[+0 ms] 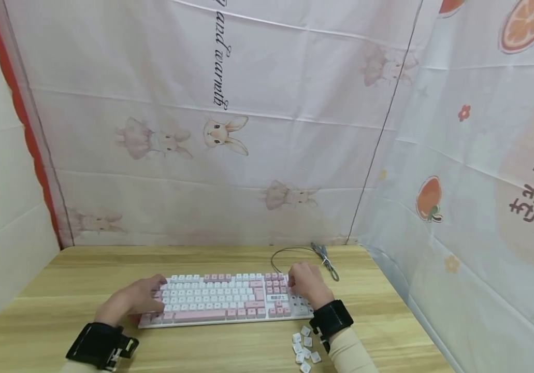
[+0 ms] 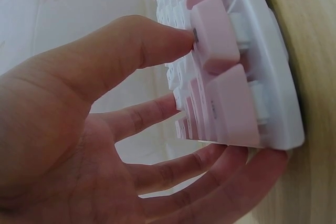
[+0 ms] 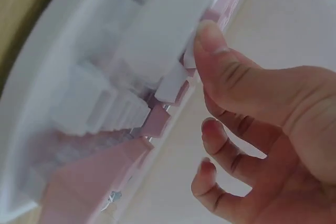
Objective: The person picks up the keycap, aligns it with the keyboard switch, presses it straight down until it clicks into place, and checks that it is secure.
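A pink and white keyboard [image 1: 215, 298] lies on the wooden table. At its left end, my left hand [image 1: 136, 298] grips it, the thumb on a pink keycap [image 2: 215, 32] and the other fingers spread along the edge. My right hand [image 1: 307, 284] is over the number pad at the right end. There the thumb and curled fingers pinch a white keycap [image 3: 190, 53], though the index fingertip is hidden behind the thumb. Bare switches [image 3: 86, 98] show on the number pad below that hand. Several loose white keycaps [image 1: 298, 348] lie in front of the keyboard, near the right wrist.
Behind the keyboard's right end, a grey cable [image 1: 323, 256] lies bundled on the wooden table [image 1: 211, 347]. Printed cloth curtains [image 1: 248, 155] hang along the back and both sides. Each wrist wears a black strap [image 1: 332, 317] with a camera.
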A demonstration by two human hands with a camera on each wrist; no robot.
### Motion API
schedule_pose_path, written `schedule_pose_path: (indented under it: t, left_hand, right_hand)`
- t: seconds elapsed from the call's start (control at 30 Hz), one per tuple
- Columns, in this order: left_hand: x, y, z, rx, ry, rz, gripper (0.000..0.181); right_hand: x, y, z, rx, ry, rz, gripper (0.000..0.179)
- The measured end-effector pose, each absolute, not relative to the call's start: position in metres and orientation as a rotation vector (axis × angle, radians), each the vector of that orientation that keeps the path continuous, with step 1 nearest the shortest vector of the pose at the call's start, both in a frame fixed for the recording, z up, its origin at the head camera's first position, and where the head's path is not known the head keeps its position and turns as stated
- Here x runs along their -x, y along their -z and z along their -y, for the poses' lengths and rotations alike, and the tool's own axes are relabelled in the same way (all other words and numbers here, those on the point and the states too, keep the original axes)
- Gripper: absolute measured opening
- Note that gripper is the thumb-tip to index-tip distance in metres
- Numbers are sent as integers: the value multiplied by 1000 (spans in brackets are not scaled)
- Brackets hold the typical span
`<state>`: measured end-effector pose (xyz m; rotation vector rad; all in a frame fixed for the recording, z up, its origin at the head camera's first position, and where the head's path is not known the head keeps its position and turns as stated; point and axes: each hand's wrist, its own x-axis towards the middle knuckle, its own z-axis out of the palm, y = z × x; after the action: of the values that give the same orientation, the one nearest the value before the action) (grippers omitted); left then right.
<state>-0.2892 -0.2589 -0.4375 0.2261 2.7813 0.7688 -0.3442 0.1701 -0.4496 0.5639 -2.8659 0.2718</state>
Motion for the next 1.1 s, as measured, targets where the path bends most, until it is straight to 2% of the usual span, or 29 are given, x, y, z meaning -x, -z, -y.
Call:
schedule_pose_path:
  t: [0.33, 0.6, 0.87, 1.1]
  left_hand:
    - [290, 437, 262, -266, -762, -2800, 67]
    - [293, 441, 262, -237, -779, -2779, 69]
    - [294, 442, 263, -252, -769, -2782, 68]
    - [293, 442, 262, -229, -763, -2777, 67]
  right_hand:
    - [345, 455, -179, -611, -407, 2887, 18]
    - [341, 442, -179, -648, -345, 2920, 16]
    - [332, 433, -182, -648, -343, 2904, 5]
    - [320, 423, -183, -675, -375, 2934, 7]
